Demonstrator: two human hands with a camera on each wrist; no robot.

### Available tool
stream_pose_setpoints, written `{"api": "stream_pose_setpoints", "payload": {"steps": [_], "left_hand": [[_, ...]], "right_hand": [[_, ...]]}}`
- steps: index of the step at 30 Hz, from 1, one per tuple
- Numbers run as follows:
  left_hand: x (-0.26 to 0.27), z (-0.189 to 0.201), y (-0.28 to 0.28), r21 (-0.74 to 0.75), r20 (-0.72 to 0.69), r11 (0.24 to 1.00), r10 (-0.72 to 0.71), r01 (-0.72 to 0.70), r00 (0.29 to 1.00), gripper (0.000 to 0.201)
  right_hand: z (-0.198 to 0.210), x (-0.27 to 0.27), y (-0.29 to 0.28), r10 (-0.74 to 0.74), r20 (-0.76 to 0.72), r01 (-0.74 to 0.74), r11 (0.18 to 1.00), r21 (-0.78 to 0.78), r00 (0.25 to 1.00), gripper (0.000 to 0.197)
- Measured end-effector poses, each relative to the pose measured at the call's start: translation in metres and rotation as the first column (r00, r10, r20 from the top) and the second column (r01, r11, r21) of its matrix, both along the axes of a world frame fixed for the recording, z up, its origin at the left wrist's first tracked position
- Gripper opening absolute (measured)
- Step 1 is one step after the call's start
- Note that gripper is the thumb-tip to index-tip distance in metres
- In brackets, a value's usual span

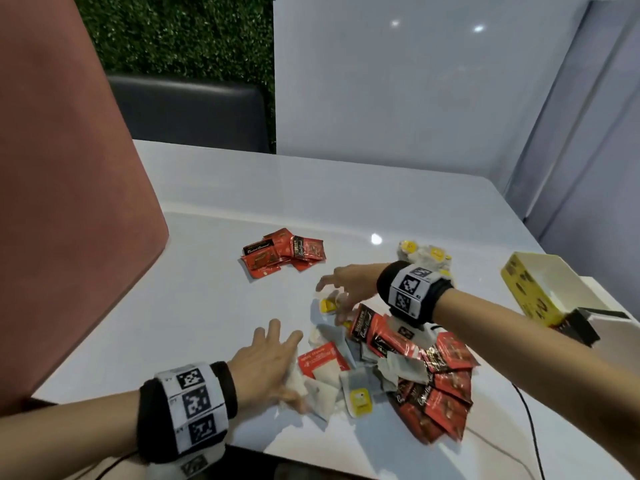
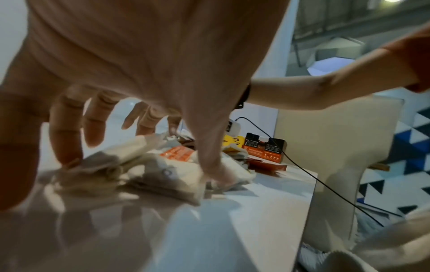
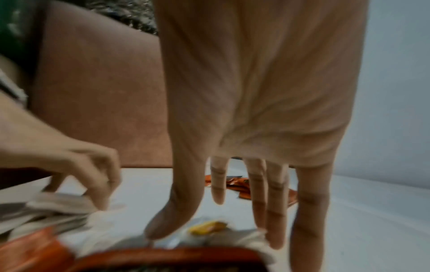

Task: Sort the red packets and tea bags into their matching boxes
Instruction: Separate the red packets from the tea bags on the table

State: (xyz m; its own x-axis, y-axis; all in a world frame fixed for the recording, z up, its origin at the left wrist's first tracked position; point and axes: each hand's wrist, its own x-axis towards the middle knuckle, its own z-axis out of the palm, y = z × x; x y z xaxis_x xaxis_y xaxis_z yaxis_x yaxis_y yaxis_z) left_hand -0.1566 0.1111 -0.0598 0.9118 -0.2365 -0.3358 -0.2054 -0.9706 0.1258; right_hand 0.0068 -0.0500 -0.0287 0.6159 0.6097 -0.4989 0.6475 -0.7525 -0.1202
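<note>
On the white table (image 1: 207, 306) most of the sorting remained: a mixed heap of red packets (image 1: 443, 386) and tea bags (image 1: 329, 382) lay before the person, with only a small red pile (image 1: 282, 252) and some tea bags (image 1: 424, 256) set apart — nothing visibly boxed. The left hand (image 1: 266, 365) pressed spread fingers on tea bags, the right hand (image 1: 346, 289) hovered loose and holding nothing over one — and the yellow box (image 1: 540, 292) sat well right.

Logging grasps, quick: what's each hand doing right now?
Left hand: open, fingers spread, touching the tea bags.
Right hand: open, reaching over a yellow-tagged tea bag, holding nothing.

Both my forearms bare; each wrist wears a black band (image 1: 149, 407) wrapped with white strip of square black-and-white markers (image 1: 408, 289).
</note>
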Motion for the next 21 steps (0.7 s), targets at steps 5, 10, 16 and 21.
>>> {"api": "stream_pose_setpoints", "payload": {"steps": [5, 10, 16, 21], "left_hand": [[0.014, 0.0, 0.006, -0.11, -0.052, 0.994, 0.019, -0.024, 0.998, 0.039], [0.031, 0.011, 0.028, -0.215, -0.09, 0.976, 0.015, -0.034, 0.996, 0.03], [0.048, 0.032, 0.057, -0.576, -0.226, 0.78, 0.135, -0.244, 0.965, 0.014], [0.068, 0.054, 0.06, -0.729, -0.339, 0.59, 0.132, -0.348, 0.932, 0.022]], "right_hand": [[-0.02, -0.008, 0.0, 0.028, 0.039, -0.025, 0.997, -0.071, 0.999, 0.062], [-0.013, -0.011, 0.002, -0.029, -0.046, 0.034, 0.993, 0.111, 0.999, 0.028], [0.004, -0.013, -0.024, -0.186, -0.385, 0.405, 0.664, 0.629, 0.904, 0.008], [0.023, -0.014, -0.075, -0.197, -0.628, 0.657, 0.284, 0.698, 0.753, 0.005]]}}
